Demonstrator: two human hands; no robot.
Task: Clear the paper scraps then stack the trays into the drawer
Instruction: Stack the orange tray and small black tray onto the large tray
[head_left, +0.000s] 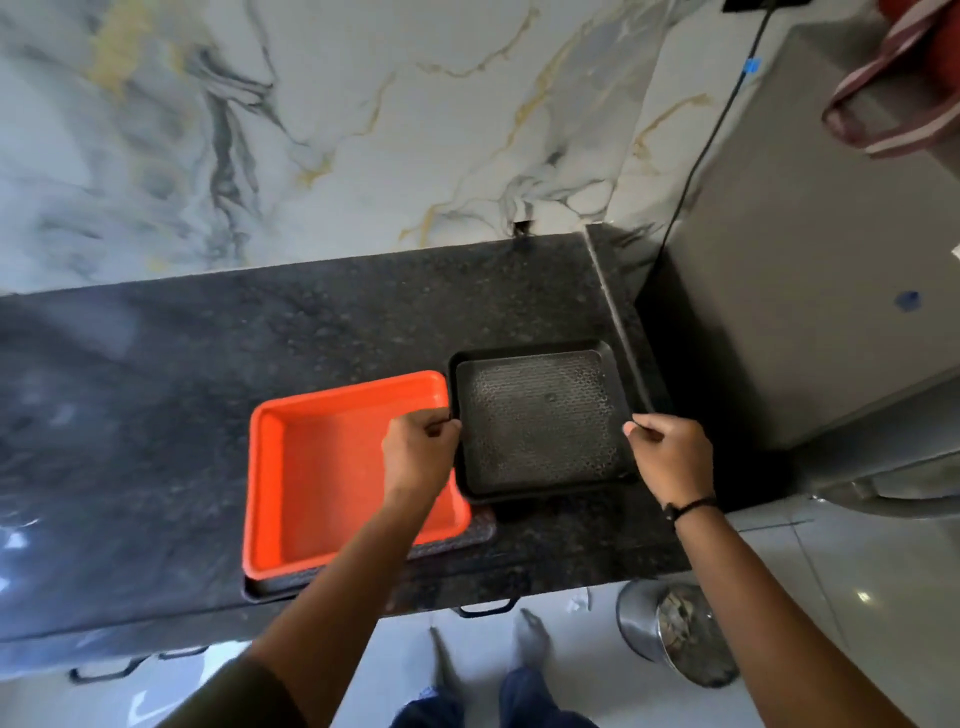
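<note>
A black tray with a patterned floor lies at the right end of the dark granite counter. My left hand grips its left rim and my right hand grips its right rim. To its left an orange tray rests on top of another dark tray, whose edge shows under it. No paper scraps show in either tray. A steel bin on the floor holds crumpled paper.
A marble-patterned wall backs the counter. A grey fridge stands at the right with a black cable running down beside it. Black drawer handles sit under the counter's front edge. My feet are on the tiled floor below.
</note>
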